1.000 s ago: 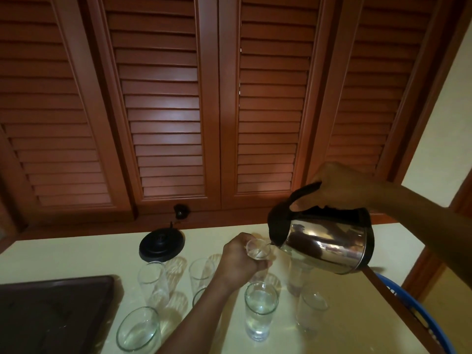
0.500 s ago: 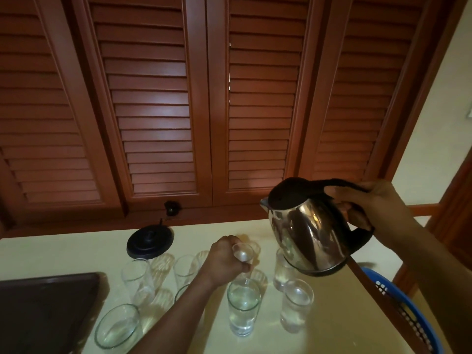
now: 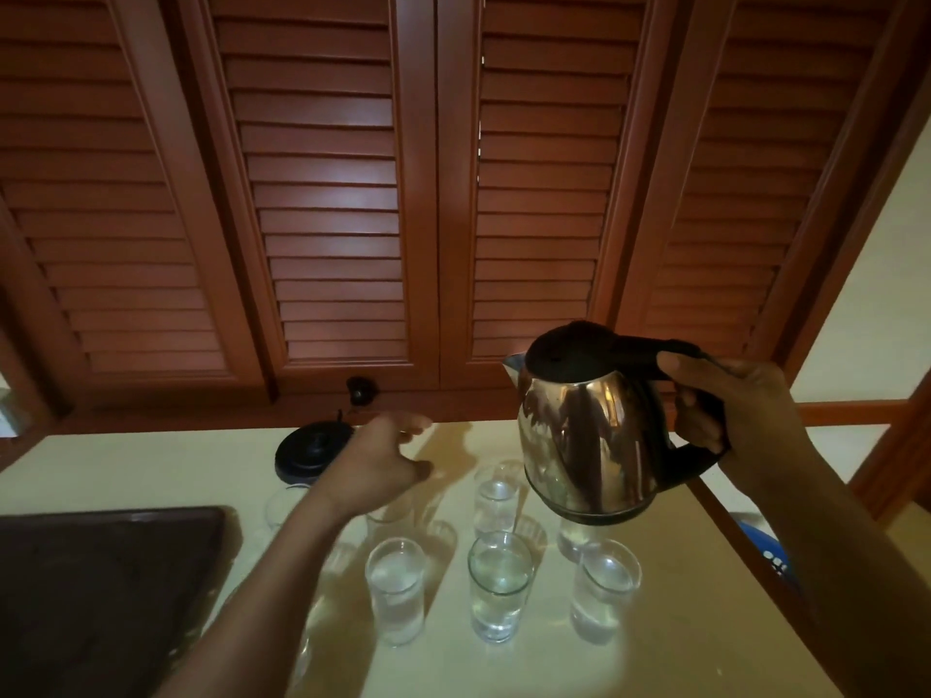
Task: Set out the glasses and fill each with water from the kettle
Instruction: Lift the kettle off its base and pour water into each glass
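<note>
My right hand [image 3: 725,420] grips the black handle of a shiny steel kettle [image 3: 584,440], held upright in the air above the right side of the glasses. Several clear glasses stand on the cream table [image 3: 655,662]: three in a front row [image 3: 395,591], [image 3: 500,586], [image 3: 604,591], one behind them [image 3: 496,501], one partly hidden under the kettle [image 3: 574,539]. More glasses on the left are partly hidden behind my left forearm. My left hand [image 3: 383,460] hovers over the back left glasses, fingers apart, holding nothing.
The round black kettle base [image 3: 310,450] sits at the table's back, its plug [image 3: 360,390] on the sill. A dark tray [image 3: 101,596] lies at the left. Louvred wooden shutters [image 3: 327,193] close the back. A blue basket [image 3: 771,551] sits beyond the right edge.
The kettle went from tilted and pouring into the glass held by my left hand to upright. My left hand let the glass go and opened, moving left.
</note>
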